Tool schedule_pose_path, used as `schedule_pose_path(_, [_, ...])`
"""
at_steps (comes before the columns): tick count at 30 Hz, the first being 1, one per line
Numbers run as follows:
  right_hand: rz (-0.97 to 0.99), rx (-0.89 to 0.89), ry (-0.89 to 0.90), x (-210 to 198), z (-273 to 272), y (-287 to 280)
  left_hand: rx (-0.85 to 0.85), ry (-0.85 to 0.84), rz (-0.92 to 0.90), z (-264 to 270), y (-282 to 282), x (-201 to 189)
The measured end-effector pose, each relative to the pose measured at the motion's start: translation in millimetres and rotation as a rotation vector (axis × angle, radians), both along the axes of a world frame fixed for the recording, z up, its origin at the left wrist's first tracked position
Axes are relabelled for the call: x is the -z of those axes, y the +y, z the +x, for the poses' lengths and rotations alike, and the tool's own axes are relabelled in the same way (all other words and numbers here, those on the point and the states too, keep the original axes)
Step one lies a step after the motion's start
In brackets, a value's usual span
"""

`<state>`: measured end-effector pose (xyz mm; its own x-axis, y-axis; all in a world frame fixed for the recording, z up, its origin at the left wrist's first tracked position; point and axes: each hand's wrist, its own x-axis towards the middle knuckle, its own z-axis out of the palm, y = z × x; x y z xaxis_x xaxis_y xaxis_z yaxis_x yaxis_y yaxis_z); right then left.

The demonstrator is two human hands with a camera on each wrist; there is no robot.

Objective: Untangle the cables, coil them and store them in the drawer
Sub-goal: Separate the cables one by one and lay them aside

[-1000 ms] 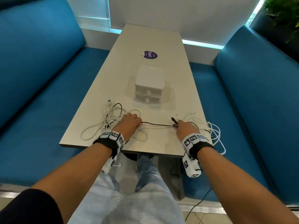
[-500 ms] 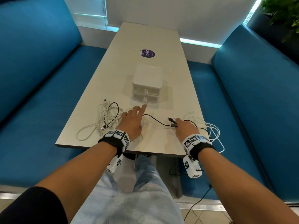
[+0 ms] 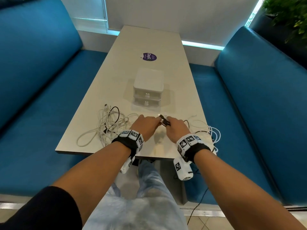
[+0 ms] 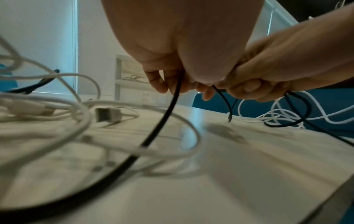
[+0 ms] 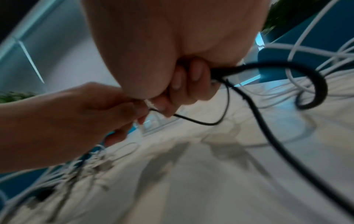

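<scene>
A black cable (image 4: pixel 172 103) runs from the tangle of white cables (image 3: pixel 108 125) on the table's near left toward both hands. My left hand (image 3: pixel 146 124) pinches it with curled fingers just above the table (image 3: pixel 174 80). My right hand (image 3: pixel 174 127) meets the left one and grips the black cable's end (image 3: pixel 163 119), with a small loop (image 5: pixel 210 121) hanging below its fingers (image 5: pixel 193 84). More white and black cable (image 3: pixel 211 133) lies at the table's near right edge. The small white two-drawer box (image 3: pixel 147 90) stands just beyond the hands, both drawers closed.
A purple round sticker (image 3: pixel 149 56) lies on the far half of the table. Blue bench seats (image 3: pixel 33 97) run along both sides. White cable loops hang over the table's right edge. A plant (image 3: pixel 285 12) stands at the far right.
My left hand has lifted off the white tangle, moved right and met my right hand at the black cable's end. The right hand has shifted a little left and forward.
</scene>
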<state>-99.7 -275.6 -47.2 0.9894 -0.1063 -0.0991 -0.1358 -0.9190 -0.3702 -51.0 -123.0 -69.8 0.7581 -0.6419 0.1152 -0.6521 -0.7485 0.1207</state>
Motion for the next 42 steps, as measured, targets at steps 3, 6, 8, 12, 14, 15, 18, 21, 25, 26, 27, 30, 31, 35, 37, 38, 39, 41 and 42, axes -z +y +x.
schedule_pose_path(3, [0.102,-0.021,0.037,-2,6,7,-0.028,-0.004,-0.047,-2,2,-2])
schedule_pose_path(6, [0.066,-0.053,0.102,1,7,5,-0.039,0.045,-0.034,-3,14,2])
schedule_pose_path(8, [-0.012,-0.073,0.107,3,6,3,-0.047,0.088,-0.021,-1,20,7])
schedule_pose_path(12, [-0.274,-0.031,0.115,4,0,-19,-0.016,0.100,0.053,6,37,9])
schedule_pose_path(14, [-0.343,-0.002,0.138,4,-3,-29,-0.009,0.105,0.076,6,39,7])
schedule_pose_path(15, [-0.359,0.004,0.147,3,-4,-31,-0.008,0.108,0.086,6,37,6])
schedule_pose_path(18, [-0.334,0.036,0.115,0,-5,-26,-0.010,0.094,0.097,4,27,4])
schedule_pose_path(21, [-0.199,0.050,0.012,-1,-5,-14,0.001,0.059,0.104,3,18,1])
schedule_pose_path(25, [0.010,-0.078,0.017,5,0,13,0.010,0.057,0.094,-1,10,-5])
schedule_pose_path(26, [0.025,-0.091,0.040,7,2,16,0.005,0.054,0.102,-2,10,-6])
schedule_pose_path(27, [0.027,-0.098,0.057,8,3,17,0.001,0.043,0.119,-3,11,-6])
schedule_pose_path(30, [-0.059,-0.136,0.073,9,2,12,-0.018,0.016,0.146,-6,17,-4])
schedule_pose_path(31, [-0.106,-0.149,0.073,9,2,9,-0.022,0.025,0.142,-6,20,-4])
schedule_pose_path(35, [-0.233,-0.123,0.087,6,1,-10,-0.020,0.091,0.110,1,33,4])
schedule_pose_path(37, [-0.285,-0.071,0.111,3,-2,-25,-0.039,0.118,0.090,6,42,5])
schedule_pose_path(38, [-0.303,-0.034,0.122,2,-3,-33,-0.046,0.129,0.078,8,46,6])
schedule_pose_path(39, [-0.322,0.000,0.134,1,-6,-40,-0.042,0.138,0.069,10,49,7])
schedule_pose_path(41, [-0.361,0.022,0.150,-2,-8,-45,-0.032,0.154,0.055,10,49,7])
schedule_pose_path(42, [-0.369,0.025,0.154,-2,-9,-44,-0.031,0.165,0.045,8,49,8])
